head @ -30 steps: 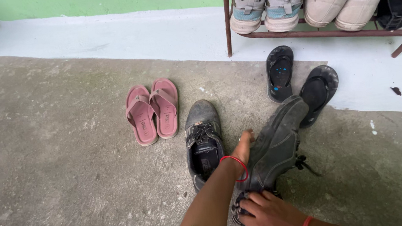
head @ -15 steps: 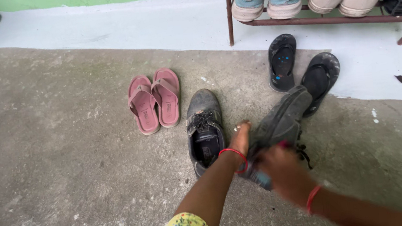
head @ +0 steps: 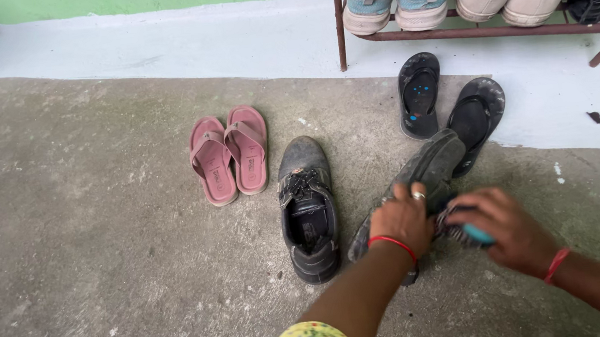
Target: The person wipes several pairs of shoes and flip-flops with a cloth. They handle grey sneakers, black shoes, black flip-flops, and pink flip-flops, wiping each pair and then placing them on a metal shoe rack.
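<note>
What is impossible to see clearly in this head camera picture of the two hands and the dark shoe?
- Dusty dark lace-up shoe: its middle and heel are hidden by both hands.
- Small teal-handled brush: mostly covered by the right hand, which is motion-blurred, so its shape is unclear.
- Left hand: its palm presses on the shoe, hidden.
- Rust-brown metal shoe rack: cut off by the top and right edges.
</note>
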